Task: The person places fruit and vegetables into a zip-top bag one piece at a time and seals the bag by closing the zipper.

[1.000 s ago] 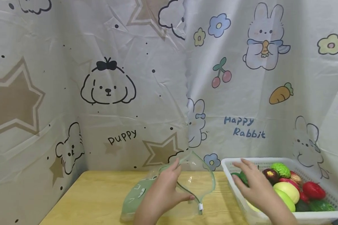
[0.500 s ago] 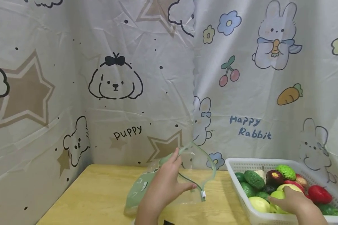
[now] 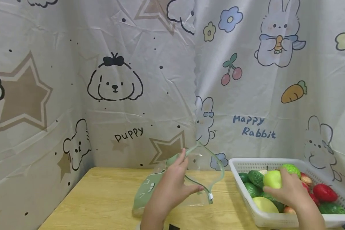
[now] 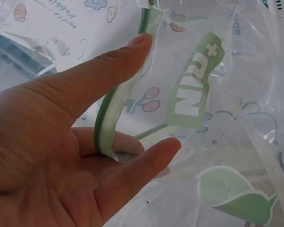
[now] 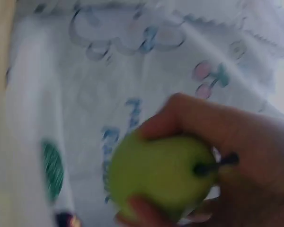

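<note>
Pear [image 3: 272,179] gripped in right hand [image 3: 290,191], over basket [image 3: 264,220]. Left hand [image 3: 172,187] spread at mouth of bag [image 3: 145,195] on tabletop [image 3: 103,195]. Reads as pick done, transfer next: carry pear left, drop it in bag, left hand bracing the mouth.

Cartoon-printed cloth [image 3: 161,86] (creased) — yellowish table [image 3: 103,195].
</note>
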